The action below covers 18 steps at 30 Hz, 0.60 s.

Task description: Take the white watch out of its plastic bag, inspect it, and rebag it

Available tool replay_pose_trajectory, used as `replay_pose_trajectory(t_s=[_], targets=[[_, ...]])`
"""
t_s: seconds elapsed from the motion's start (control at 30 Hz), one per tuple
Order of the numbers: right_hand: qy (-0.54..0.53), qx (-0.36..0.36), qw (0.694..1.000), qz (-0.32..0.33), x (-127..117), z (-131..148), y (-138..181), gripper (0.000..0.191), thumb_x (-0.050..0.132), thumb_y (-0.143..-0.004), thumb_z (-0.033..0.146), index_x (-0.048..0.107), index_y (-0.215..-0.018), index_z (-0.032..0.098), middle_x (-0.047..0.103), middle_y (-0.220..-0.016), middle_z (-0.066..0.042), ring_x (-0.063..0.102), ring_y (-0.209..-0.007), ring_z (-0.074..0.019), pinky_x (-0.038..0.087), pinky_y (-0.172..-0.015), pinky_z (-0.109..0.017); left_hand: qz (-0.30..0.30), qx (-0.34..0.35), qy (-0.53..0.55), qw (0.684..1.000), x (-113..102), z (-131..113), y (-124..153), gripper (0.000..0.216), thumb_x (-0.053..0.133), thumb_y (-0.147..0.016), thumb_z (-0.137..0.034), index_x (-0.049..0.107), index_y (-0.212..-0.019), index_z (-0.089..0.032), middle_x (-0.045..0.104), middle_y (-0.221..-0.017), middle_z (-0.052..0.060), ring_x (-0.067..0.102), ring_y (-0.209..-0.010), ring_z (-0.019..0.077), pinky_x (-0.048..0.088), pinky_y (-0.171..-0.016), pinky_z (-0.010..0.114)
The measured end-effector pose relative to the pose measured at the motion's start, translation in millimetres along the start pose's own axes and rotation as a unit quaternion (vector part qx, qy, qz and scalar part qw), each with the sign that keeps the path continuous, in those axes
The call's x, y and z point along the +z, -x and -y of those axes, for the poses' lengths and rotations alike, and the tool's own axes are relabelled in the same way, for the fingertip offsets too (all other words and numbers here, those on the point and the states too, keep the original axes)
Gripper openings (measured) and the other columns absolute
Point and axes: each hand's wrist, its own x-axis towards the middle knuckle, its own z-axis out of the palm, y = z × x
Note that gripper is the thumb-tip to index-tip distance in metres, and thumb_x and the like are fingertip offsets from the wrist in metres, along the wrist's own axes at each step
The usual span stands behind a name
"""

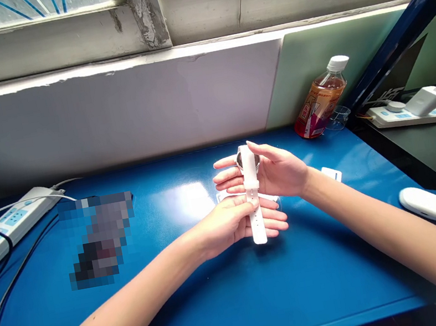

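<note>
A wristwatch with a white strap is held upright above the table, its strap side facing me. Its round dark face is mostly hidden behind the strap. My left hand pinches the lower strap, thumb in front and fingers stretched out behind. At the upper end, my right hand has its thumb beside the watch and its fingers behind it, holding it by the case. Below and behind both hands lies a pale object, largely covered by them, so I cannot tell its kind.
The blue table carries a white power strip with cables at left, beside a blurred-out dark patch. At right are a white computer mouse, a drink bottle and a small white card. Another power strip sits beyond the blue frame.
</note>
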Motion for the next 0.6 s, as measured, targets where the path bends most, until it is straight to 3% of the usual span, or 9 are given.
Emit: replay_pose_trajectory(t_s=[0.6], targets=[[0.005, 0.006, 1.0, -0.012, -3.0, 0.7, -0.9, 0.055, 0.031, -0.103, 0.048, 0.067, -0.119, 0.009, 0.076, -0.111, -0.015, 0.071, -0.107, -0.0248, 0.045, -0.106, -0.044, -0.016, 0.007, 0.01, 1.0, -0.2, 3.3, -4.0, 0.033, 0.066, -0.093, -0.036, 0.07, -0.108, -0.007, 0.075, -0.103, 0.021, 0.075, -0.091, 0.0275, 0.058, -0.086, 0.041]])
